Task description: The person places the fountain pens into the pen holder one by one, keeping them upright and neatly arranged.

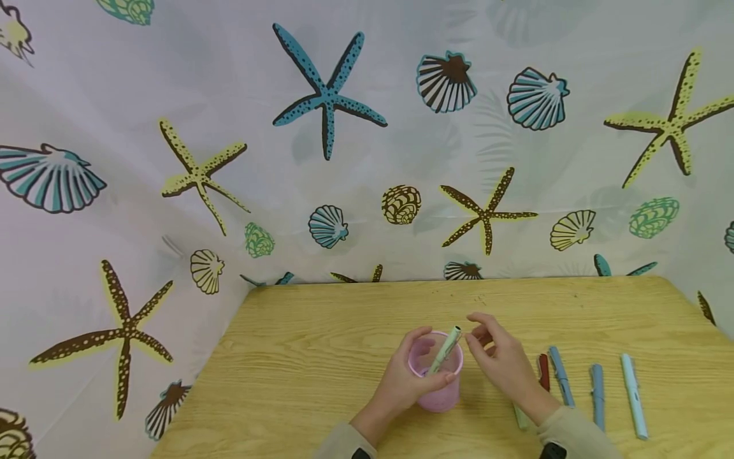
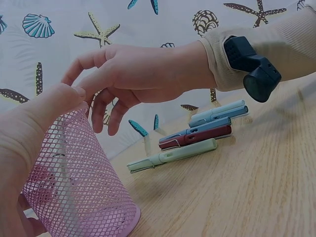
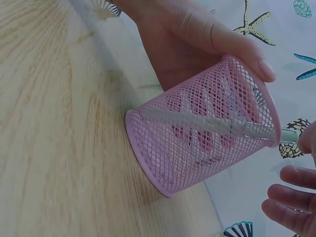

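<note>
Left hand (image 1: 401,379) curls round pink mesh cup (image 1: 439,399), right hand (image 1: 501,357) at 2 o'clock, fingers bent, can't tell if pinching pale green pen (image 1: 445,351) leaning toward 1.

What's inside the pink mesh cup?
A pale green pen leans inside the pink mesh cup, its end sticking out the top. The left hand and the cup's near side cover part of the bottom, so I can't tell what's there.

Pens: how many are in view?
6: a leaning green pen in the pink cup; on the table, right of it, a light green pen, a dark red pen, two blue pens, a light blue pen.
</note>
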`<state>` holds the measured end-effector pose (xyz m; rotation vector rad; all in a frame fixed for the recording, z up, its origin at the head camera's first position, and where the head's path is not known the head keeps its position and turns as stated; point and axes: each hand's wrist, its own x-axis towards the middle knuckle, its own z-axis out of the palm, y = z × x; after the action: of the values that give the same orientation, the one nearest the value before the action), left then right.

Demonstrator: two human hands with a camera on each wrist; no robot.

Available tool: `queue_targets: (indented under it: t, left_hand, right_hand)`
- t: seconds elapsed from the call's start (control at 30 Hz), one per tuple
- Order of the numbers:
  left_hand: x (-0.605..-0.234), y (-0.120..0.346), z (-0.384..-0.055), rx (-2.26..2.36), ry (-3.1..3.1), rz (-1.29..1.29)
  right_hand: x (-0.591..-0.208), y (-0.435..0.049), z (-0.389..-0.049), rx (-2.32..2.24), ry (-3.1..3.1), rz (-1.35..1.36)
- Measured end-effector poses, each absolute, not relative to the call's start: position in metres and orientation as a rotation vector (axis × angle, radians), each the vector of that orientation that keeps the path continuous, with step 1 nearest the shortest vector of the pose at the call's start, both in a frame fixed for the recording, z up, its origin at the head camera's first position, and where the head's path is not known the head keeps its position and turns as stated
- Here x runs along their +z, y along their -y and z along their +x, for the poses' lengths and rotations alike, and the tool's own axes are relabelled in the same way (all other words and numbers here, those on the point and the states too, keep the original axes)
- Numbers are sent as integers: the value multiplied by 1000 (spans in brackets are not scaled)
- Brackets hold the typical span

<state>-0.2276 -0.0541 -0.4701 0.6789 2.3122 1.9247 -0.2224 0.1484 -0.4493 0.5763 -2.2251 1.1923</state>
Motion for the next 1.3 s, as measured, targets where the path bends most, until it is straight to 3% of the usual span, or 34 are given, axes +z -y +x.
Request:
queue_targets:
  t: [1.3]
  left_hand:
    - [-467,54,-225,1919,-2337,681]
  right_hand:
    - [-460,-204,-208,1127,2375,371]
